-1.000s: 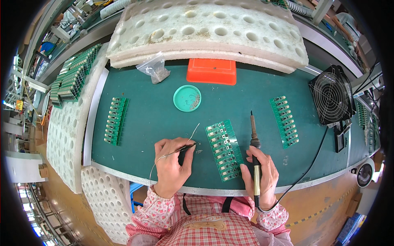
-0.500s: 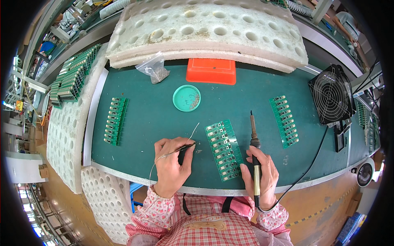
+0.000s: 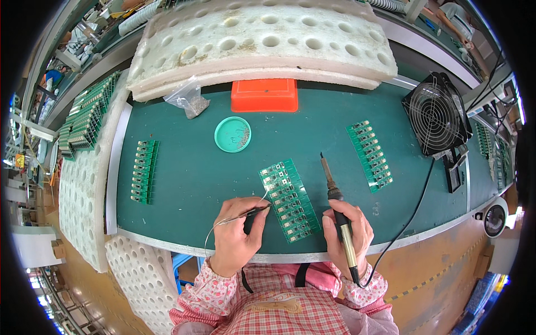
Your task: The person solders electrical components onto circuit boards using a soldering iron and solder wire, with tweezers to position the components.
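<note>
While a holed foam block (image 3: 254, 60) walls off the far side of the bench (image 3: 173, 223), a red tray (image 3: 264, 96), a green dish (image 3: 225, 134) and a plastic bag (image 3: 191, 99) sit before it, well apart from the circuit-board panel (image 3: 288, 201) lying between the hands. A black fan (image 3: 435, 114) stands to the right. Fingers cover much of a slim dark tool (image 3: 255, 211) (its kind escapes me), and I can't tell whether the thin wire (image 3: 264, 196) touches the panel. The left hand (image 3: 237, 237) pinches both between thumb and forefinger; the right hand (image 3: 357, 229) curls around a soldering iron (image 3: 333, 191).
</note>
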Demonstrator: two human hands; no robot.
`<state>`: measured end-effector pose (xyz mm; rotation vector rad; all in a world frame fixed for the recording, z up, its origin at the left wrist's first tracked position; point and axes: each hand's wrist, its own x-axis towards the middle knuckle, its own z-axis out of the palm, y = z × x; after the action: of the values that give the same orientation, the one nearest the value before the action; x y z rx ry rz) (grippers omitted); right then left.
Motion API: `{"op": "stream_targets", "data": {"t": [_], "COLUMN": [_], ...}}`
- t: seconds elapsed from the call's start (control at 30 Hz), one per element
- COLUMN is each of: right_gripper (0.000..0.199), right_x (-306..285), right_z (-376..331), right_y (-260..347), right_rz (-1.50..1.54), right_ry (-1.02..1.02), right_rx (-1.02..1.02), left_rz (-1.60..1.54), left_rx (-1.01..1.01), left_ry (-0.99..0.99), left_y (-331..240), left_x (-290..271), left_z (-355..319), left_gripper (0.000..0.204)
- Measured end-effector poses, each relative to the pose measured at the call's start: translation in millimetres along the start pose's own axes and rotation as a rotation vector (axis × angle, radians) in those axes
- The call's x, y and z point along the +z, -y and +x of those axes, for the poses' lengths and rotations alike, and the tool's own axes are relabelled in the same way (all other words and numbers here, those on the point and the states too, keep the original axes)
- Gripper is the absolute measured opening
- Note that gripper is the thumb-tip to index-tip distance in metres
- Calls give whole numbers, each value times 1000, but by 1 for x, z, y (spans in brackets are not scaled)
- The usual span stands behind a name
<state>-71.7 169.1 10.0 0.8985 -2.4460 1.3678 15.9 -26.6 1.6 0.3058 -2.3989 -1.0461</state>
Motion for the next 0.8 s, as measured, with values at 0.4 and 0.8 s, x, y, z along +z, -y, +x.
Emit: {"op": "stream_targets", "data": {"t": [0.4,0.8], "right_gripper": [39,38], "right_x": [0,-1], "right_z": [1,2], "right_y": [0,1], "right_rz": [43,31], "right_ry": [-10,2], "right_rx": [-5,-18], "left_rz": [21,29], "left_rx": [27,61], "left_ry": [34,21], "left_y": [-4,-3], "left_x": [8,10], "left_z": [-2,-1], "left_gripper": [20,22]}}
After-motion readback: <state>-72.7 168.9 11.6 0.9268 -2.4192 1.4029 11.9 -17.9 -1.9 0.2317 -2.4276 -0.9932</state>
